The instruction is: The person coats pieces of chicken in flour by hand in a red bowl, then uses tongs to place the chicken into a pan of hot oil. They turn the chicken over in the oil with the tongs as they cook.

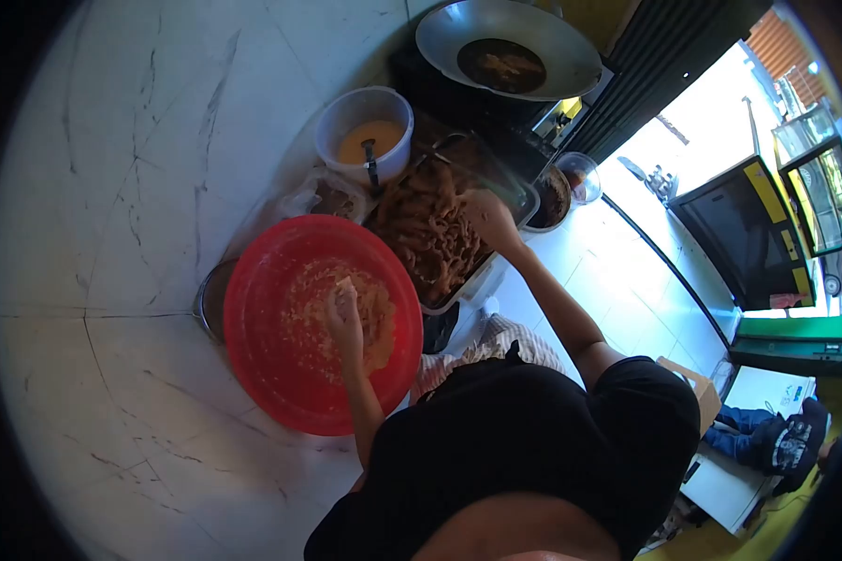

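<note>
A: Hands first. Go.
B: The left hand (344, 313) is down in the crumbly mix (379, 323) inside the red basin (262, 374). Fingers are bunched at a pale lump, but I can't tell if it's a real grip.
A: Other one?
B: The right hand (489, 217) is stretched over the brown pieces (421, 238) heaped in the tray (526, 198). Fingers bend down onto them; I can't tell if they're closed on one.
A: Around that?
B: The tray sits just beside the basin. Behind both is a white bucket (339, 142) of orange liquid (384, 136) with a ladle (371, 166) in it. A wok (440, 37) is further back.
</note>
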